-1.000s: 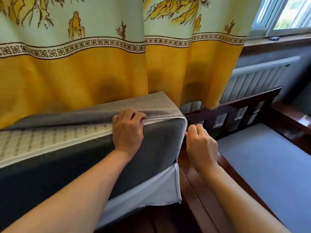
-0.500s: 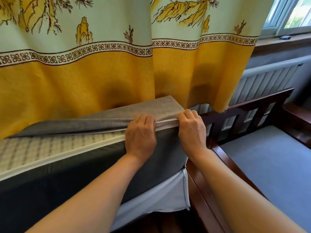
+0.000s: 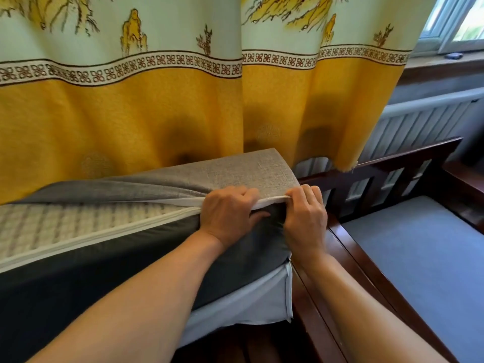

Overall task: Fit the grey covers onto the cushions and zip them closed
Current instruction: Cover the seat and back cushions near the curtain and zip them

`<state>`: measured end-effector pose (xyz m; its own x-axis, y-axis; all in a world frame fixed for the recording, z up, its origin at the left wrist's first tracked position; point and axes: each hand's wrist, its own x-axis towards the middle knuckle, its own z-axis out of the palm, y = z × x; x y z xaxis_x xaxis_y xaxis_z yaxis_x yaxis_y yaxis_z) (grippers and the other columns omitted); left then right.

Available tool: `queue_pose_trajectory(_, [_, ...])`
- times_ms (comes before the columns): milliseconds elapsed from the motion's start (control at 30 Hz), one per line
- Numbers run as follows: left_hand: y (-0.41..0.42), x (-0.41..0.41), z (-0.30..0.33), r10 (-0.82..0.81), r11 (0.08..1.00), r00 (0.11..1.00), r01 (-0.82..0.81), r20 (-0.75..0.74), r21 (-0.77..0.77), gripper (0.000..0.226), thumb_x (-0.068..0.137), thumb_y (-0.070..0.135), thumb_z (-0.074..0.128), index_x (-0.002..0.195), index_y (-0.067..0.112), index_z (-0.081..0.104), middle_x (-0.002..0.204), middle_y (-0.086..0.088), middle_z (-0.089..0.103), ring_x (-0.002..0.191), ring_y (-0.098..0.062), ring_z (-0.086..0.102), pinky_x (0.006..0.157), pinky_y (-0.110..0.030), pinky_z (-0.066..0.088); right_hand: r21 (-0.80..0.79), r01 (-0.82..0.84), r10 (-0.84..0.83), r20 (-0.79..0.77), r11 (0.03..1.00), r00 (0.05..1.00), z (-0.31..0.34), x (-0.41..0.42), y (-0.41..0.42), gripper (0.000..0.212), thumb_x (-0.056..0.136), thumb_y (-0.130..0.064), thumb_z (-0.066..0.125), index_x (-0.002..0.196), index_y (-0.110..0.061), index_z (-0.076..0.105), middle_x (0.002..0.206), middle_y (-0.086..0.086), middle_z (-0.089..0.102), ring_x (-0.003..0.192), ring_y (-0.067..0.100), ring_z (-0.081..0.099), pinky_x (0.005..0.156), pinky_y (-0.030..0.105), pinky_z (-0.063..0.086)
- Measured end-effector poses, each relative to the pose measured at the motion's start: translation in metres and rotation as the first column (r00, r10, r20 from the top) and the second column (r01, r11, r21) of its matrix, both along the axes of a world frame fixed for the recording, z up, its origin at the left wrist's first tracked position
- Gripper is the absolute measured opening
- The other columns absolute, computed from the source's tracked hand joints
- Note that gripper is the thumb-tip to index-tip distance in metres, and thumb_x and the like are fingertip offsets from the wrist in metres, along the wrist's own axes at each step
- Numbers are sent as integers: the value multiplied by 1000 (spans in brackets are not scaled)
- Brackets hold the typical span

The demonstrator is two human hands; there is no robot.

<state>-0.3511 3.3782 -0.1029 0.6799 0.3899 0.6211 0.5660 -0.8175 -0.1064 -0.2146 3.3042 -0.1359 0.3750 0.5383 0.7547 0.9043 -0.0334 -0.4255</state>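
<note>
Head view: a person worked at a cushion [image 3: 78, 229] standing on its edge against a yellow-and-pale-green patterned curtain [image 3: 131, 113], its pale quilted side showing through the open gap of a grey cover [image 3: 248, 169]. The left hand [image 3: 227, 213] lay over the cover's white zip edge [image 3: 117, 233], fingers curled round the seam where the two edges met and the thumb pressing on the dark grey panel below. The right hand [image 3: 305, 218] sat just beside it at the cushion's right corner, fingers curled and pinching the white edge there; whether it held a zip pull could not be told. To the left of the hands the zip stood open along the cushion's length; to the right it looked drawn together. A fold of white lining [image 3: 248, 310] hung from the cover's lower right corner. The cushion rested on a dark wooden sofa frame [image 3: 353, 258], whose slatted back ran off to the right. A blue-grey seat pad [image 3: 419, 258] lay in the frame beside it. Behind were a radiator [image 3: 419, 119] and a window [image 3: 455, 22].
</note>
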Motion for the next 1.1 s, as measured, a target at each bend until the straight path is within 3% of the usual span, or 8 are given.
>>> queue_pose_trajectory(200, [-5,-28,13,100,989,994,-94,52,-115,28,77,41,71,73,17,57,69,-2,61,60,-20,57,51,-24,36,-120,121,-96,194,985,976,13,-21,3,20,82,-9,38,84,-7,58,86,13,57,84,27,45,74,38,42])
queue_pose_trajectory(333, [12,-73,33,217,960,972,-230,-94,-157,20,76,34,73,75,18,60,75,-3,65,69,-24,61,58,-28,35,-208,-29,81,250,978,965,28,-64,19,23,79,-8,38,82,-8,60,84,13,59,78,32,56,69,38,48])
queue_pose_trajectory(433, [23,-111,43,329,932,934,-345,-136,-112,11,80,11,62,90,16,63,85,-8,68,77,-30,63,61,-31,38,-255,-107,165,220,961,961,34,-102,29,10,77,-2,57,84,-6,63,84,12,61,77,31,59,71,38,50])
queue_pose_trajectory(567, [48,-169,48,611,761,754,-643,-241,-84,33,85,4,47,115,15,55,112,-9,60,100,-31,58,66,-33,38,-353,-136,217,199,926,956,41,-148,40,17,72,-5,73,86,-8,64,86,10,62,79,28,60,73,38,51])
queue_pose_trajectory(733, [81,-250,48,745,603,625,-780,-231,-166,26,87,11,51,112,14,55,116,-7,54,111,-28,47,71,-37,43,-431,-172,290,223,886,931,48,-207,62,17,83,-21,63,97,-10,63,95,7,61,87,26,57,78,38,48])
queue_pose_trajectory(933, [95,-283,46,633,701,757,-649,-162,-294,16,85,16,51,101,18,54,104,-5,59,96,-29,57,68,-35,41,-461,-165,278,189,872,942,48,-290,89,38,85,-30,56,118,-12,57,110,7,61,103,27,56,96,44,42])
queue_pose_trajectory(1000, [97,-295,43,591,763,799,-597,-108,-245,15,85,13,52,99,17,55,100,-4,59,92,-29,59,63,-34,39,-435,-127,226,184,891,957,46,-313,93,40,81,-25,60,118,-11,59,108,8,64,102,28,58,98,48,42])
queue_pose_trajectory(1100, [97,-315,41,412,902,910,-415,-52,-122,23,64,-1,69,78,13,57,74,-6,59,61,-30,60,46,-26,31,-373,-91,165,172,924,971,43,-341,94,37,78,-18,54,114,-11,59,104,7,63,99,28,58,102,49,39])
